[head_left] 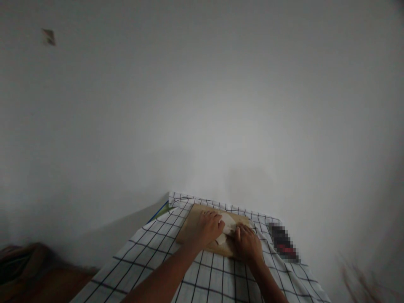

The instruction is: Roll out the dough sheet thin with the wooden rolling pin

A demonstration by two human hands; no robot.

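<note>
A pale, flattened piece of dough (227, 224) lies on a light wooden board (188, 224). From the left, my left hand (210, 227) rests over the dough with its fingers curled onto it. My right hand (248, 242) is at the dough's right edge, fingers bent and closed on it. Both hands hide parts of the dough, and the fingertips are hard to make out in the dim light.
A white tablecloth with dark checks (139, 248) covers the table under the board. At the right edge lies a dark, pixelated item (284, 243) with some red. A pale wall (202, 105) rises behind the table. Brown items (28, 265) sit low at the left.
</note>
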